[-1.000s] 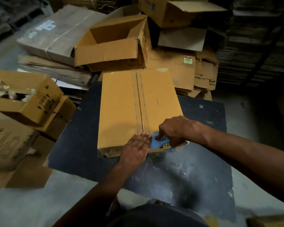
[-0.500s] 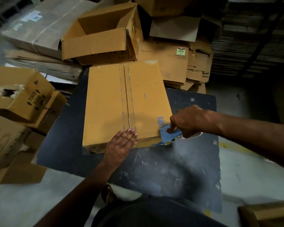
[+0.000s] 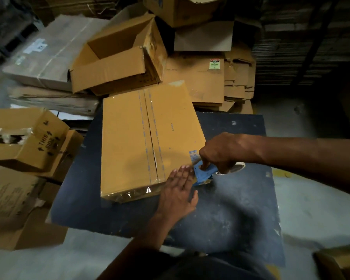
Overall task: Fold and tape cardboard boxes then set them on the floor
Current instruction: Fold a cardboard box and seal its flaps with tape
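Lying flap-side up on the dark table [image 3: 240, 209], the closed cardboard box [image 3: 129, 142] sits toward the table's ten o'clock corner, its two top flaps meeting along a centre seam with tape printed in blue running down it. Clear tape shines over the box's near edge at six o'clock. The left hand [image 3: 178, 190] rests flat against the box's near right corner, its fingers [image 3: 182, 172] straight and pressed close together, the thumb held out to the side. Just beside it at three o'clock, the right hand [image 3: 220, 152] grips a blue tape dispenser [image 3: 201, 174], fingers curled down around it, with the pale tape roll [image 3: 236, 167] showing under the palm. The dispenser touches the box's corner, next to a small blue barcode print.

Beyond the table at twelve o'clock an open empty box [image 3: 117, 57] lies on stacks of flattened cardboard [image 3: 200, 81]. At nine o'clock stands a box marked "THIS SIDE" [image 3: 34, 142] with crumpled plastic inside.
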